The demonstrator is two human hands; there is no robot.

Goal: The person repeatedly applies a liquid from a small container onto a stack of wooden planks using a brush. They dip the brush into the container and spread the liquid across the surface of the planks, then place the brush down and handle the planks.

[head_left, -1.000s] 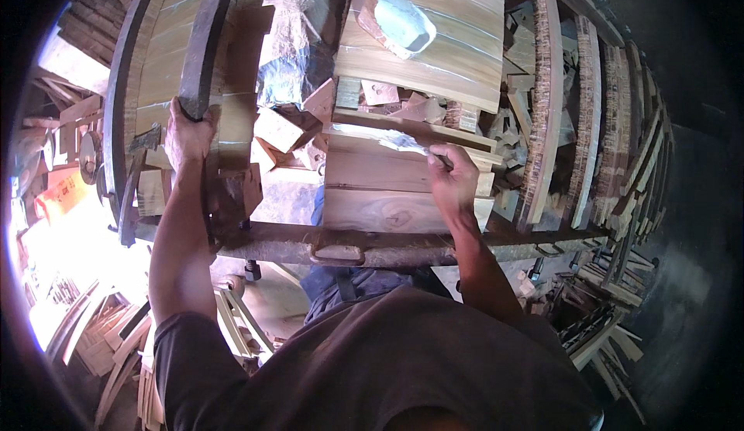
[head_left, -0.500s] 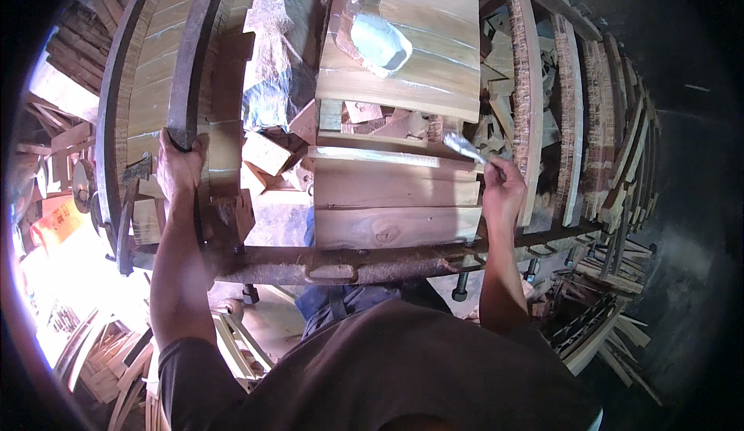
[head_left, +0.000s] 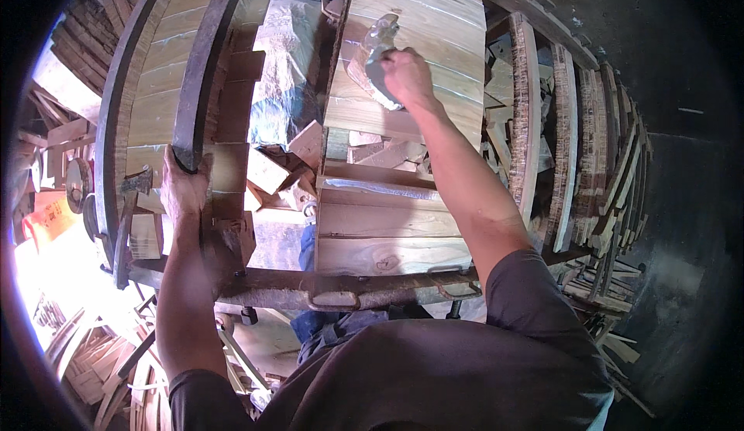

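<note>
My right hand is closed over a cut-open plastic container holding white glue. The brush it grips is almost wholly hidden by the hand now; the earlier picture shows its white-coated tip. The container rests on a panel of joined pale boards. On the left, my left hand is wrapped around the near end of a long dark bar lying over other boards. Between my arms, nearer to me, lie more boards, with a white glue streak along the far edge.
A dark metal beam with loop handles and bolts crosses in front of me. Wood offcuts fill the gap beyond it. Upright slatted panels stand in a row at right. Scrap strips pile up at lower left.
My right hand has moved away from me and leftward, from beside the near boards to the glue container, carrying the brush. My left hand keeps its grip on the bar. The view has shifted slightly.
</note>
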